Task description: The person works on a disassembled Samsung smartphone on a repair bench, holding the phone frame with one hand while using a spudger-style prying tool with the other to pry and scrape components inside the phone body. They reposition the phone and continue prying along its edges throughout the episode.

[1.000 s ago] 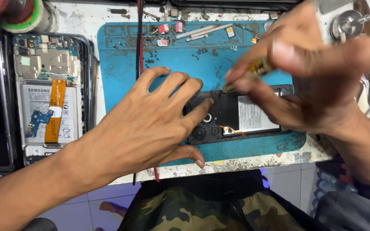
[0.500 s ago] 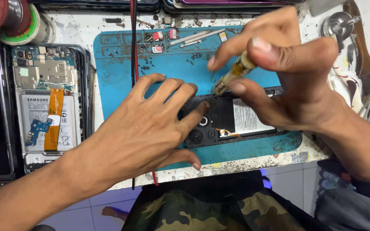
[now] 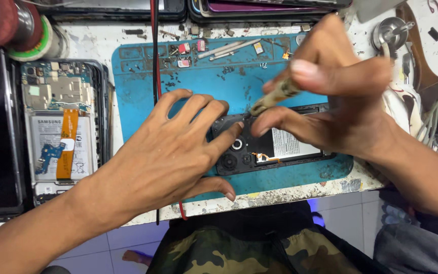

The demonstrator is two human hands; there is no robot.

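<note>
Screwdriver (image 3: 276,95) pinched between thumb and fingers of the right hand (image 3: 338,101), its tip set on the top edge of an opened black phone (image 3: 275,144) (back cover off, battery showing) that lies on the blue repair mat (image 3: 143,91). The left hand (image 3: 166,157) lies flat, fingers spread, pressing down the phone's left end. A second opened phone (image 3: 59,132) lies well apart to the left, beside the mat.
</note>
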